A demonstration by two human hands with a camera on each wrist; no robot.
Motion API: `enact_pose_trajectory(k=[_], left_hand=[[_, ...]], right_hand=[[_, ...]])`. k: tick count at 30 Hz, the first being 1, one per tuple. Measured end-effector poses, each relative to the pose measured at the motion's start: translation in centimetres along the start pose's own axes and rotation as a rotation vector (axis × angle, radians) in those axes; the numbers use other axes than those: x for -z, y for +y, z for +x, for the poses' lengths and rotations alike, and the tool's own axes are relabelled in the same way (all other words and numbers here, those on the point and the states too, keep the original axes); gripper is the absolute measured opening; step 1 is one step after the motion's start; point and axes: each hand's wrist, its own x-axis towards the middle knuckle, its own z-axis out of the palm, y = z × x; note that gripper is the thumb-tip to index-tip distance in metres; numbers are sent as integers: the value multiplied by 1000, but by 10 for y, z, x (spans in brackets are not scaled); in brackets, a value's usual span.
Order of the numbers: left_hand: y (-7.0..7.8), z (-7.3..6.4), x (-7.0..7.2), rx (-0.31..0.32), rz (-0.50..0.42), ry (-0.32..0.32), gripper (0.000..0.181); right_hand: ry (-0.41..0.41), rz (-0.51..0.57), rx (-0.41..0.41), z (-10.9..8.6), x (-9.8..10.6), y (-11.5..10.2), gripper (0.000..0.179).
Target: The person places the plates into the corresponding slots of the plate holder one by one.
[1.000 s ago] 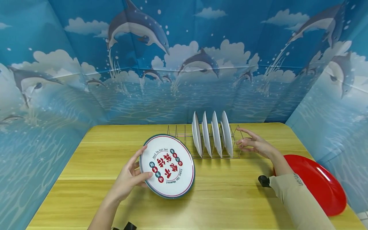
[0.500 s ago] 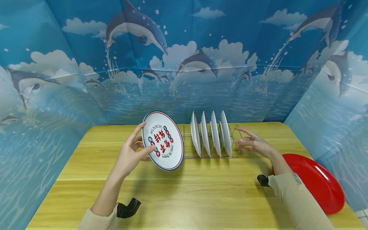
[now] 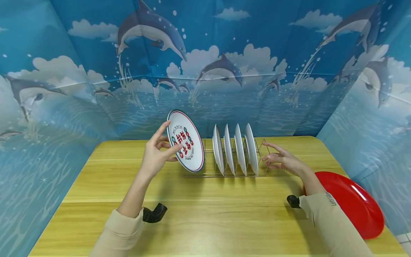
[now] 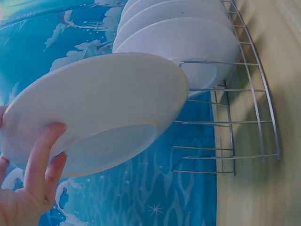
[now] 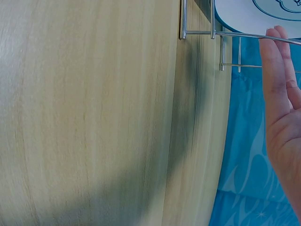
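My left hand [image 3: 154, 157] grips a round white plate [image 3: 191, 142] by its left edge, thumb on the printed face and fingers behind. The plate has red and teal lettering and a dark rim, and it is tilted up over the left end of a wire dish rack [image 3: 208, 175]. In the left wrist view the plain back of the plate [image 4: 103, 99] shows beside the rack's wires. My right hand [image 3: 285, 162] is at the rack's right end; in the right wrist view its straight fingers [image 5: 273, 70] have their tips at the end wire.
Several white plates [image 3: 239, 150] stand upright in the middle and right slots of the rack. A large red tray [image 3: 359, 203] lies at the table's right side, partly under the right sleeve. A blue dolphin-print cloth [image 3: 218, 103] rises behind the wooden table [image 3: 231, 217].
The left hand has lifted the plate away from me to the rack's left end and turned it more upright, its face now angled rightward. The right hand has stayed at the rack's end.
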Motion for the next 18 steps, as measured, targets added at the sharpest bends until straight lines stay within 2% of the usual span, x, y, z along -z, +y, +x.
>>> enact_pose_trajectory(k=[8, 13, 18], left_hand=[[5, 12, -10, -44, 1, -4, 72], [-3, 17, -22, -28, -13, -30, 72], [-13, 20, -34, -27, 24, -55, 70]], right_hand=[[3, -3, 3, -1, 0, 0, 60], [-5, 6, 5, 0, 1, 2, 59], [-4, 11, 6, 1, 1, 2, 59]])
